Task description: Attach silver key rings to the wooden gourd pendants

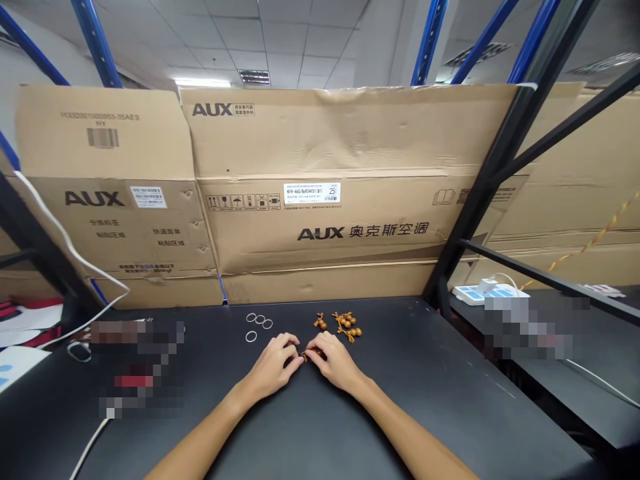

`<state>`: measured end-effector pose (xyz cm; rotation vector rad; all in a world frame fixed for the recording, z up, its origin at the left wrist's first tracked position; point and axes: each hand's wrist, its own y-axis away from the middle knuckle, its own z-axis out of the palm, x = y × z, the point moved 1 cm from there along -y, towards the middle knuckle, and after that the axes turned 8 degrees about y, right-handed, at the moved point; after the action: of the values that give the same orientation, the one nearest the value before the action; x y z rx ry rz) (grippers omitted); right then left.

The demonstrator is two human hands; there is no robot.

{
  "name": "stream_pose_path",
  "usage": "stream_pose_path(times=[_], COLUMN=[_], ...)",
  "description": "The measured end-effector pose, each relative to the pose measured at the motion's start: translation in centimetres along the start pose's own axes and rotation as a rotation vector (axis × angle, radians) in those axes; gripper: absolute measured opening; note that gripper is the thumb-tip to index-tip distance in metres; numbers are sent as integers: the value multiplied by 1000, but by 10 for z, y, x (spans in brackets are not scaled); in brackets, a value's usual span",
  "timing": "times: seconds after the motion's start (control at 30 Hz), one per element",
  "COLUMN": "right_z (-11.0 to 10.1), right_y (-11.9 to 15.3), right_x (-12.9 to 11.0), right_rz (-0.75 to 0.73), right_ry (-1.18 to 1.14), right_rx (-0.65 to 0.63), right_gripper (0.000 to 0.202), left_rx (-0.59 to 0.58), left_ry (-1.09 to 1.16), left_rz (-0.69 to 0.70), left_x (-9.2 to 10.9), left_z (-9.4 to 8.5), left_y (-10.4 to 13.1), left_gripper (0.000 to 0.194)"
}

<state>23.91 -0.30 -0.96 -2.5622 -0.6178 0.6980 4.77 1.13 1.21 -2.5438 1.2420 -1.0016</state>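
My left hand (274, 365) and my right hand (336, 361) are close together over the black tabletop, fingertips almost meeting. Between them is a small brown gourd-shaped pendant (305, 357) with an orange-brown cord, mostly hidden by the fingers. The right thumb and fingers pinch it, while the left thumb and index finger close at its cord end. Just beyond my right hand lie a similar single pendant (321, 321) and a cluster of several more pendants (347, 324). Several thin silver rings (251, 337) lie flat beyond my left hand.
Large cardboard sheets (320, 153) stand along the back edge of the black table (300, 433). Blurred items and a white cable (90, 440) lie at left. A black rack post (470, 193) rises at right, beside another surface with a white power strip (470, 293).
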Motion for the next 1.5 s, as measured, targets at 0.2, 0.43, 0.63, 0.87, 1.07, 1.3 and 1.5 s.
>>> stream_pose_path(times=[0.2,0.43,0.63,0.87,1.07,1.3,1.5], right_z=[-6,-1,4,4,5,2,1], right_y=[-1,2,3,2,4,3,2], right_x=[0,-7,2,4,6,5,5], right_rz=[42,-33,24,67,99,108,103], right_ry=[110,194,212,203,218,210,212], right_rx=[77,-74,-154,-188,-205,-233,-238], right_gripper=[13,16,44,49,50,50,51], left_rx=[57,12,11,7,5,7,10], left_ry=[-140,-202,-227,-248,-234,-237,-238], left_rz=[10,7,-60,-46,-46,-35,-31], left_x=[2,0,-20,-19,-20,-21,-21], left_z=[0,3,10,11,11,11,11], left_y=[0,1,5,4,5,5,4], left_gripper=[11,19,43,44,44,44,44])
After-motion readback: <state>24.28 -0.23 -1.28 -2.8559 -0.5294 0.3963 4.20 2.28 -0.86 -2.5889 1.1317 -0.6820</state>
